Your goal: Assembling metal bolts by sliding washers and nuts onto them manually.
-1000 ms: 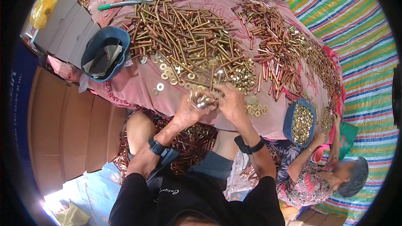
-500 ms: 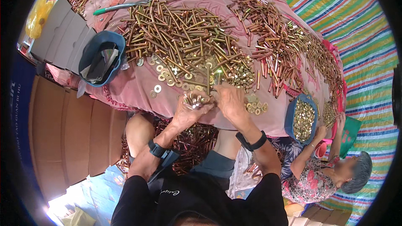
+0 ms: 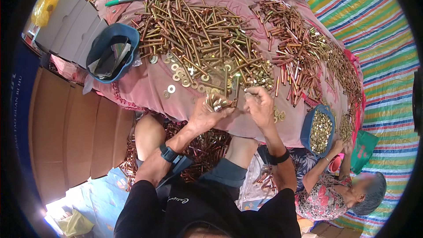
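My left hand [image 3: 203, 117] is closed around a bunch of bolts [image 3: 216, 103], their ends showing above the fingers. Two long bolts [image 3: 226, 81] stick up beside its fingertips, pointing away from me; whether the hand holds them I cannot tell. My right hand [image 3: 261, 106] is a little to the right, apart from the left, with thumb and fingers pinched together. What it pinches, if anything, is too small to make out. Just beyond the hands lie loose flat washers [image 3: 180, 75], a heap of nuts [image 3: 261, 79] and a large pile of long brass-coloured bolts [image 3: 189, 31].
A blue tub [image 3: 134, 39] with dark items stands at the left by cardboard boxes [image 3: 66, 128]. Another bolt pile [image 3: 295, 48] lies right, near a blue basin [image 3: 306, 132] of nuts. A co-worker [image 3: 330, 194] sits at the right, hands at the cloth's edge.
My right hand has drawn away from the left hand toward the right. My left hand keeps its bunch of bolts. The whole view has shifted slightly.
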Tool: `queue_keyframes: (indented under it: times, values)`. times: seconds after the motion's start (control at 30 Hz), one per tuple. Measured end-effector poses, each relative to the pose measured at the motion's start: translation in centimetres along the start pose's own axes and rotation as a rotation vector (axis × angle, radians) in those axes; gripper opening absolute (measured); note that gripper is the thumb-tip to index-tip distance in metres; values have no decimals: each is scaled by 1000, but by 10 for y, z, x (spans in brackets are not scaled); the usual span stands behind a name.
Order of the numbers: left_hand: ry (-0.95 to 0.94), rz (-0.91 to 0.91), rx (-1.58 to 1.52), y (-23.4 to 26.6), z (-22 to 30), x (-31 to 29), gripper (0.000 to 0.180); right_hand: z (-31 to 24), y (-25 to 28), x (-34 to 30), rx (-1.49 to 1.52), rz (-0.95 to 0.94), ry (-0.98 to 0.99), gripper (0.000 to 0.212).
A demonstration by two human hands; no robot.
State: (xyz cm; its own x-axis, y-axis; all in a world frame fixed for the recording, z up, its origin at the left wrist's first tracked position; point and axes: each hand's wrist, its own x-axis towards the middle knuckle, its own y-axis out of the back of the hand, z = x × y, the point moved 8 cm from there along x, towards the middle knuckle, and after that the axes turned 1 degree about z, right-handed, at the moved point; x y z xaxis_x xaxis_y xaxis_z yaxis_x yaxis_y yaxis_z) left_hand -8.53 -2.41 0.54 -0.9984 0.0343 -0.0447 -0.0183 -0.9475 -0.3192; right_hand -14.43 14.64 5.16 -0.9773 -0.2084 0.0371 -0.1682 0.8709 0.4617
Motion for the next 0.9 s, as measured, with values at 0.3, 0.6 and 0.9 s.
queue_keyframes:
  times: [0.3,0.6,0.9]
  values:
    - [-34,15,17,-2,4,0,20,-22,-13,-34,193,-159,-62,24]
    - [-78,-46,13,-2,1,0,23,-60,-19,-38,-264,-53,224,26]
    - [25,78,-77,11,-5,3,22,-68,66,-54,116,269,125,21]
